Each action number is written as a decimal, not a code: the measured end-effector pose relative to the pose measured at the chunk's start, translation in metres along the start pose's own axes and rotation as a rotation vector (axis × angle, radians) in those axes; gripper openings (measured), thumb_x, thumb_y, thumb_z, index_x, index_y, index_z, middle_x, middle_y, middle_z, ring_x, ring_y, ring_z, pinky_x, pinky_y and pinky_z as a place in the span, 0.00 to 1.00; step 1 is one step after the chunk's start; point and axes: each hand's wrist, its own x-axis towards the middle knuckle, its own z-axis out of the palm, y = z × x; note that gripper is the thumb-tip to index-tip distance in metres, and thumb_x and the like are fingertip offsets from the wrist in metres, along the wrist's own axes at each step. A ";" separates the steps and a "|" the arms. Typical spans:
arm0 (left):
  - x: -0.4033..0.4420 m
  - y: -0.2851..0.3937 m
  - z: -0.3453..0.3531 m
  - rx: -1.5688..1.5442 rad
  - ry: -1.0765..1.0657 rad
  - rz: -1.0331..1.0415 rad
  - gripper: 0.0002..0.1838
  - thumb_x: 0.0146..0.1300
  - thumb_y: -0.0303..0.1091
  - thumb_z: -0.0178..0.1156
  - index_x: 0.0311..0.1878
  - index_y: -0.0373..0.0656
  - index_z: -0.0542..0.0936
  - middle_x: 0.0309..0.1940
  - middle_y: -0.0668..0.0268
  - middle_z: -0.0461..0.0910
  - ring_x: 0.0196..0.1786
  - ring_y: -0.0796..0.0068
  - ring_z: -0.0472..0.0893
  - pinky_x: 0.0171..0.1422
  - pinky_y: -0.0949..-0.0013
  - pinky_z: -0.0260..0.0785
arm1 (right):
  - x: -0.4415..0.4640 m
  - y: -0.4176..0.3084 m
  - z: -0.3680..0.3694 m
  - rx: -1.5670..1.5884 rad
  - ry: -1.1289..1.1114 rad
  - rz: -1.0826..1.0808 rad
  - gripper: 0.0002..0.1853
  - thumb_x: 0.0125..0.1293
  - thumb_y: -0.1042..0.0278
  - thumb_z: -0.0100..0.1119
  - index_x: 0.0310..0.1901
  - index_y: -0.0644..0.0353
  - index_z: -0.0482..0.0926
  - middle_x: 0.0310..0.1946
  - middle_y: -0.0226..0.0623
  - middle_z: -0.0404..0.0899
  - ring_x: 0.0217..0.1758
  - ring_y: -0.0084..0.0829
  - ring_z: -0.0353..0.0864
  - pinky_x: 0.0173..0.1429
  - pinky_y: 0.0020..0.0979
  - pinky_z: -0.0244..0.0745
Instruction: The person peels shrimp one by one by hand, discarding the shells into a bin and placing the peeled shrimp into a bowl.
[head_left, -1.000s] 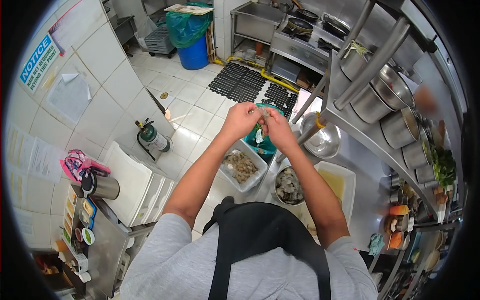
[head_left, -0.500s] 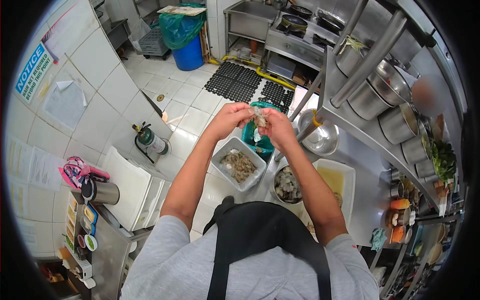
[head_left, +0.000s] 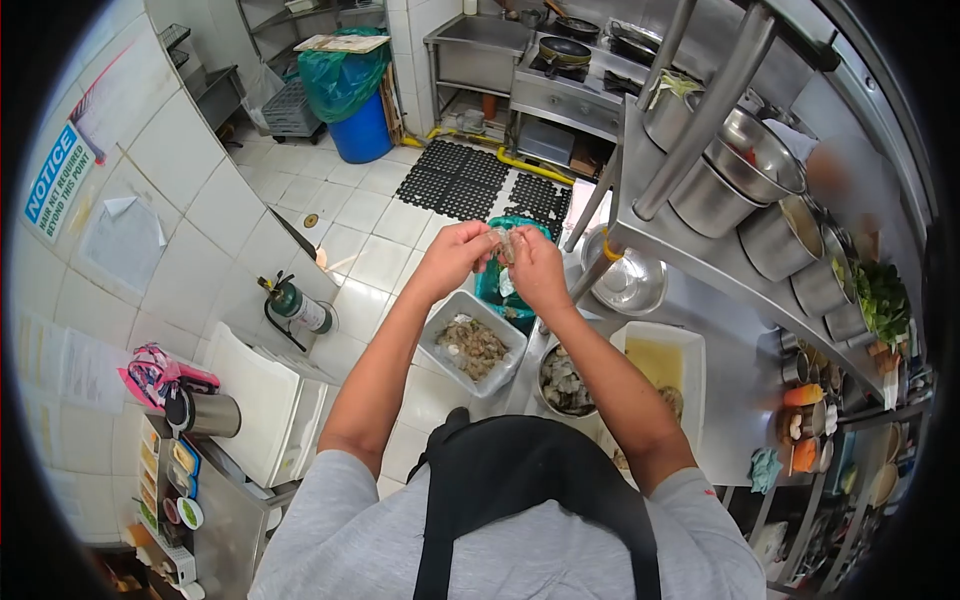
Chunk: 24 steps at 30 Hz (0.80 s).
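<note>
Between my two hands, held out in front of me, is a greyish shrimp [head_left: 505, 246]. My left hand [head_left: 462, 258] pinches it from the left, and my right hand [head_left: 537, 268] closes on its other side. Directly below the hands is a bin with a green liner [head_left: 492, 290]. A white tub [head_left: 435, 345] of shrimp with shells stands nearer to me on the left. On the steel counter, partly under my right forearm, a metal bowl [head_left: 549, 396] holds grey peeled-looking shrimp. Beside it sits a white container [head_left: 694, 385] with yellowish liquid, partly hidden by that arm.
A large steel bowl [head_left: 630, 285] rests on the counter under a steel shelf [head_left: 640, 225] loaded with metal pots. A blurred person [head_left: 850, 175] is beyond the shelf. On the left are a fire extinguisher [head_left: 298, 305] and a white bin [head_left: 262, 400]. Black mats [head_left: 455, 180] cover some floor.
The view has shifted slightly, so the surroundings sit a little further left. Both hands stay together on the shrimp, and the right hand has turned, its back now more toward me.
</note>
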 end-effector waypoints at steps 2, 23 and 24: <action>0.003 -0.009 -0.001 -0.048 -0.017 0.002 0.10 0.75 0.39 0.60 0.38 0.44 0.82 0.29 0.75 0.78 0.29 0.85 0.74 0.37 0.78 0.65 | 0.001 0.006 -0.001 -0.055 0.050 -0.053 0.12 0.78 0.67 0.49 0.43 0.67 0.79 0.31 0.48 0.84 0.32 0.41 0.86 0.40 0.40 0.78; -0.005 0.019 -0.008 0.232 -0.010 0.085 0.12 0.71 0.37 0.65 0.46 0.37 0.86 0.33 0.72 0.84 0.32 0.84 0.77 0.39 0.76 0.72 | 0.006 0.010 -0.009 0.248 -0.237 0.283 0.09 0.71 0.75 0.53 0.46 0.64 0.82 0.33 0.33 0.86 0.31 0.20 0.83 0.37 0.25 0.80; -0.006 0.021 -0.010 0.300 -0.003 0.077 0.12 0.70 0.37 0.66 0.46 0.36 0.87 0.32 0.71 0.84 0.32 0.84 0.77 0.39 0.76 0.72 | 0.006 0.017 -0.007 0.123 -0.197 0.245 0.08 0.70 0.75 0.53 0.44 0.64 0.82 0.33 0.36 0.86 0.31 0.24 0.85 0.37 0.28 0.80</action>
